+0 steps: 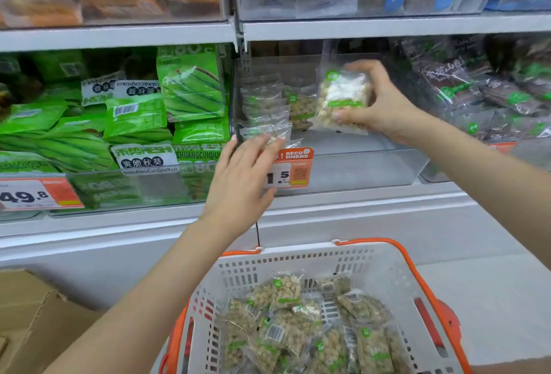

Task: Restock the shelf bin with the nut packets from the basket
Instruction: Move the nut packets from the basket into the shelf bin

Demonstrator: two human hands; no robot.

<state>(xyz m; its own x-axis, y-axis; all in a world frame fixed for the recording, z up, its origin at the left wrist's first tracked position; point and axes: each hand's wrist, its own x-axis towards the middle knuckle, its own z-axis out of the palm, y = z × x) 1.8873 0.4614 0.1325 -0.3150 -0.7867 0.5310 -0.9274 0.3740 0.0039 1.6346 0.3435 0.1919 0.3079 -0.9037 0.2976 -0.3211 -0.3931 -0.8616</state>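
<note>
Packet (341, 102) clear, pale nuts, green labels; right hand (384, 105) pinching, apparently upright

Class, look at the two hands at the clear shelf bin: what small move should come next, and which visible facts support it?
Probably lower the nut packet, which the right hand grips above the bin, onto its bare floor beside the standing packets. The left hand touches the front stack, and the basket holds more.

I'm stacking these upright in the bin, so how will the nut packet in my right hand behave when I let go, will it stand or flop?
The nut packet looks like thin clear film, so it is probably floppy and crinkly. The nuts fill it loosely, so they may shift and let it slump. Packets already in the shelf bin lean on one another, so it will likely need support. The right hand pinches it easily, suggesting it is light.
</note>
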